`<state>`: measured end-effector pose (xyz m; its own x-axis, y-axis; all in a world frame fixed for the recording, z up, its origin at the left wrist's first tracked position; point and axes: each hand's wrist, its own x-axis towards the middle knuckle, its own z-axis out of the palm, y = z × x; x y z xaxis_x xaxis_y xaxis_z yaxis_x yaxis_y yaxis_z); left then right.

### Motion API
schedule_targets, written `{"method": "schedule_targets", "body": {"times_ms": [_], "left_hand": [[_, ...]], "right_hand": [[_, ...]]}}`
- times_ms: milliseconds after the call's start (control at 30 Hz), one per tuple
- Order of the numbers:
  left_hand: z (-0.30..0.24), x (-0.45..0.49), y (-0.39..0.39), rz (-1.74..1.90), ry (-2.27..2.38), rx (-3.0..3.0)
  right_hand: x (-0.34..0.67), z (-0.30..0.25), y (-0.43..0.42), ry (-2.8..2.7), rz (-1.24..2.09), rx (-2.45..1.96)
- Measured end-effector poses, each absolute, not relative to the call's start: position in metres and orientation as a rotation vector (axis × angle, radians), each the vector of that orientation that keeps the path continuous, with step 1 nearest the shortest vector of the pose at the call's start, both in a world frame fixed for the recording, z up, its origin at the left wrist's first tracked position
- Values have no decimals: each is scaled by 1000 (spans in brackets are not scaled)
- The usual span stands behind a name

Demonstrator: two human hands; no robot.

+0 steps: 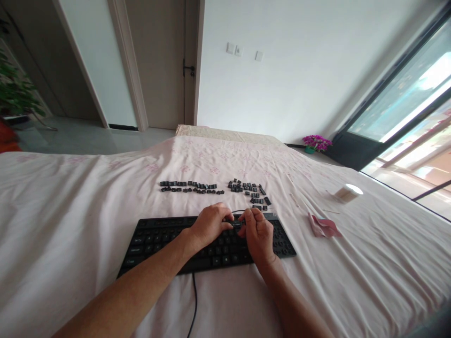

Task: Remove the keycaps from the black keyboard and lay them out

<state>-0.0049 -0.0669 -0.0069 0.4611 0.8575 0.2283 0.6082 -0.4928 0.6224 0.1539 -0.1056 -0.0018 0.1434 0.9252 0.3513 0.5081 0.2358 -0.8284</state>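
Note:
A black keyboard point(151, 244) lies at a slight slant on the pink bedsheet, many keys still on its left part and bare key sockets at its right end. My left hand point(211, 223) rests over its upper middle, thumb and forefinger curled close around a small spot there. Opposite it, my right hand point(260, 232) is closed, fingertips bent down at the same spot. Whatever either hand pinches is too small and dark to make out. Beyond the keyboard lie loose black keycaps point(188, 187) in two rows, with another group of keycaps point(246, 188) farther right.
A pinkish cloth point(324, 226) lies to the right, near a white round container point(348, 193) on its side. Several thin cotton swabs point(295, 200) are scattered around there. The keyboard's cable point(194, 300) runs toward me across the sheet.

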Motion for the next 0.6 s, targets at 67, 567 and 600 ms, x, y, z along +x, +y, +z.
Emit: {"method": "schedule_targets", "body": {"times_ms": [67, 567, 600], "left_hand": [[-7, -5, -67, 732, 1227, 2256], [-5, -6, -66, 701, 1232, 2266], [-4, -6, -66, 700, 1232, 2263]], "right_hand": [[154, -1, -106, -1537, 507, -1421], [141, 15, -91, -1874, 277, -1520], [142, 14, -92, -1809, 331, -1526]]}}
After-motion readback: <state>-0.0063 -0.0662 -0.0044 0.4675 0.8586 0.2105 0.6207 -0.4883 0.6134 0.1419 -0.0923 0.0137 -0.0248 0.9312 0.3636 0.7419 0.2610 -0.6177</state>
